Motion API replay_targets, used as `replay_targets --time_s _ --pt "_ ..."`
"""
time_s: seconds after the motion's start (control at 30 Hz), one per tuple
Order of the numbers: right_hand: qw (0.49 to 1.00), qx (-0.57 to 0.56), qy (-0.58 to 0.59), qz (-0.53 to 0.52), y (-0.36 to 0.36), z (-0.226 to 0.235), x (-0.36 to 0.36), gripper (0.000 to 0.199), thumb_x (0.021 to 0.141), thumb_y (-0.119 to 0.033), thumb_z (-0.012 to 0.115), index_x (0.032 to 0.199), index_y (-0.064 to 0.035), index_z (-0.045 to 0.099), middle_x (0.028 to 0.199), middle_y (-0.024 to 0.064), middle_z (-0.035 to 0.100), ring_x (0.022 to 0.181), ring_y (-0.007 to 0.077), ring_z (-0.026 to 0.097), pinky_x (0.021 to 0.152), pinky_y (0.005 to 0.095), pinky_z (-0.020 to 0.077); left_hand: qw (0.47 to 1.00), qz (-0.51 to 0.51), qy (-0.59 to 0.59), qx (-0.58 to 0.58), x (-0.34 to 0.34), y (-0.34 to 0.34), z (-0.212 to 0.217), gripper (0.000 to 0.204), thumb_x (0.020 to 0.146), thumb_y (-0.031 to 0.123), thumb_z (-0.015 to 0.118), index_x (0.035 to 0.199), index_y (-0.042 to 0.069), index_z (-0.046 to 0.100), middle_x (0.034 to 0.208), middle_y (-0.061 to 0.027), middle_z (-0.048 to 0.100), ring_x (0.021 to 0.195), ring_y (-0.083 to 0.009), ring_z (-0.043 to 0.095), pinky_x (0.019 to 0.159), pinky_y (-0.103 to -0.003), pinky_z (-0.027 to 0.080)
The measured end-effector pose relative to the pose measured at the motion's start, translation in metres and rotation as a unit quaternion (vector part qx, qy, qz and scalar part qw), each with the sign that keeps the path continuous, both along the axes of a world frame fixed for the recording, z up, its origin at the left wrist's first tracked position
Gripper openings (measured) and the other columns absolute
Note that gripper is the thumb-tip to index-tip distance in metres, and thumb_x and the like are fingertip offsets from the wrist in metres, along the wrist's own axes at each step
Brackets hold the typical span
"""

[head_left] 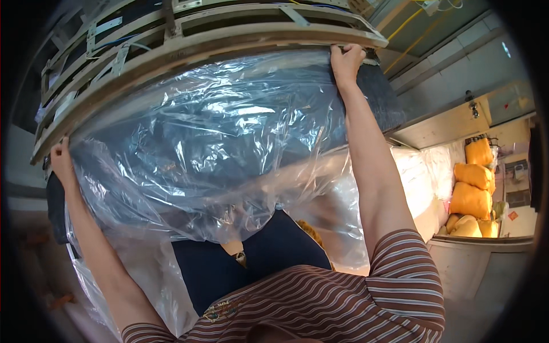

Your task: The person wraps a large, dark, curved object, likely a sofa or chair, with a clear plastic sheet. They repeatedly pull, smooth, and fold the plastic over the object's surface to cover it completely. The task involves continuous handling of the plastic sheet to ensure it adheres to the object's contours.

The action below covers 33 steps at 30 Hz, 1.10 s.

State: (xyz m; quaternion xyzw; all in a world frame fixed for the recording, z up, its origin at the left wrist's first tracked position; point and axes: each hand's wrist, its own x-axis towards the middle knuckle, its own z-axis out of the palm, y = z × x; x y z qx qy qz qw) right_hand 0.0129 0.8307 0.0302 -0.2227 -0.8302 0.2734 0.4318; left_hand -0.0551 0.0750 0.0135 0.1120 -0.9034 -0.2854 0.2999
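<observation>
Clear plastic sheeting (229,131) spreads wrinkled and shiny over a long piece covered in dark blue fabric (384,94). A slatted wooden frame (251,36) runs along the far side of that piece. My left hand (62,163) is closed at the frame's left end, fingers pinching the plastic's edge against the wood. At the right end, with the arm stretched far out, my right hand (346,63) is closed on the plastic's edge just under the rail. Between my hands the sheeting hangs loose toward my body, its near part draping over my dark trousers (274,243).
Metal brackets (294,16) and thin cables are fixed on the frame. To the right, stacked orange bundles (472,200) stand in a lit area behind a low ledge (486,242). A wooden panel (446,124) juts out nearby. More plastic hangs at the lower left.
</observation>
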Motion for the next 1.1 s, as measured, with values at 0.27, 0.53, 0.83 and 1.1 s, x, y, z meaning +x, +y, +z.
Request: replay_targets --time_s 0.27,0.53,0.83,1.1 --pt "0.999 -0.034 0.032 -0.027 0.012 0.002 -0.004 0.037 0.085 -0.034 0.057 0.093 0.0023 0.054 0.108 0.0272 0.046 0.105 0.0405 0.044 0.095 0.0449 0.0347 0.999 -0.044 -0.004 -0.026 0.021 0.018 0.01 0.047 0.093 0.04 0.052 0.092 -0.005 0.061 0.089 -0.0103 0.059 0.083 -0.0182 0.052 0.078 -0.03 0.041" --pt "0.97 0.11 -0.151 0.155 -0.024 0.019 0.07 0.028 0.074 -0.038 0.07 0.081 -0.0104 0.071 0.105 0.0097 0.06 0.108 0.0322 0.048 0.091 0.0453 0.0381 0.994 -0.068 0.044 0.069 0.104 0.016 0.044 0.043 0.099 0.034 0.043 0.109 -0.005 0.057 0.1 -0.0097 0.06 0.091 -0.0185 0.054 0.086 -0.029 0.041" --pt "0.91 -0.204 -0.038 0.359 -0.038 0.026 0.108 0.017 0.084 -0.019 0.066 0.092 -0.0045 0.061 0.088 0.0026 0.063 0.082 0.0124 0.054 0.079 0.0245 0.0415 0.949 -0.038 0.092 -0.299 0.203 0.047 0.06 0.027 0.09 0.013 0.057 0.115 0.002 0.058 0.112 -0.0127 0.06 0.107 -0.0254 0.056 0.093 -0.033 0.042" --pt "0.881 -0.291 -0.037 0.37 -0.072 0.053 0.134 0.016 0.089 -0.015 0.06 0.1 -0.0033 0.055 0.075 -0.0031 0.054 0.065 0.0031 0.046 0.058 0.0193 0.0376 0.807 -0.536 0.03 -0.246 0.336 0.365 0.052 0.06 0.065 0.031 0.077 0.118 0.013 0.056 0.114 -0.0038 0.059 0.106 -0.0231 0.055 0.094 -0.045 0.035"
